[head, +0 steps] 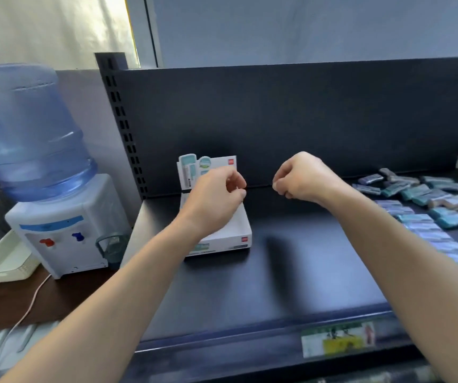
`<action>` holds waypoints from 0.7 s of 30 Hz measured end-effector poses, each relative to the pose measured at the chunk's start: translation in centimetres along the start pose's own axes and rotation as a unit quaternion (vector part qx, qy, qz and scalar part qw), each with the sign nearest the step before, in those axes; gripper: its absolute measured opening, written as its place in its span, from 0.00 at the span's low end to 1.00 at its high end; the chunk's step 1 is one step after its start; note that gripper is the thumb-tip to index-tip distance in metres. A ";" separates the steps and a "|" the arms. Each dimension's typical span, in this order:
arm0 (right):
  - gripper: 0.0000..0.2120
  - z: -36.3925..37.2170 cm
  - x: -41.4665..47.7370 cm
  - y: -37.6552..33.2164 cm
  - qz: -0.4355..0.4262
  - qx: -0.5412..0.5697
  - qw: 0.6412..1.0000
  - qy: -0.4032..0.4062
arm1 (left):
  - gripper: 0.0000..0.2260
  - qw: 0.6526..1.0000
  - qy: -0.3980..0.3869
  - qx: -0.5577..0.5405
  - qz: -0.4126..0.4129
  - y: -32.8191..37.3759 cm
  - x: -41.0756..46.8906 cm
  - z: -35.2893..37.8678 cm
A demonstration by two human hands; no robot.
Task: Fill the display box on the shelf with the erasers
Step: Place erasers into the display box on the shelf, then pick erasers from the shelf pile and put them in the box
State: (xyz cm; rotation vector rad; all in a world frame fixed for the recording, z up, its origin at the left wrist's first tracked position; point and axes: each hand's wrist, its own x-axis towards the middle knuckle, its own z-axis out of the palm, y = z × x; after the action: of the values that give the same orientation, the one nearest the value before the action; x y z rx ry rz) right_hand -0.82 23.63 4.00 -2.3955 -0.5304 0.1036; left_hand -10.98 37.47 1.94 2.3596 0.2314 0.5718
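Head view: display box [243, 230] sits on the shelf [291, 272] under my left hand [214, 200]. Erasers [421, 214] lie well right, long axes roughly across; right hand [305, 178] is nearer. Both hands' fingers curled, holding nothing visible.

Daylight is glowing through a pale curtain [42, 29]; a water dispenser [56, 217] is standing on a brown surface [56, 297] beside the dark shelf [277, 272].
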 end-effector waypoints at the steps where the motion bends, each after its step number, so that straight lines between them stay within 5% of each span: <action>1: 0.07 -1.5 0.0 1.3 0.007 -0.010 1.000 0.007 | 0.03 1.000 -0.019 -0.004 0.015 1.4 0.4 1.3; 10: 0.07 -12.2 -0.1 15.4 0.103 -0.099 0.989 0.035 | 0.05 0.985 -0.159 0.040 0.058 11.3 3.9 14.1; 21: 0.05 -15.7 0.3 22.2 0.065 -0.128 0.988 -0.055 | 0.07 0.981 -0.154 0.117 0.016 14.2 6.0 21.7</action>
State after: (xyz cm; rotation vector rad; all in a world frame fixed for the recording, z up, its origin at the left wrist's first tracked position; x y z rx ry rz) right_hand 10.44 -1.05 2.06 -2.6879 -0.4597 0.2400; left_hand 4.52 16.02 -1.09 2.6428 0.1237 0.1938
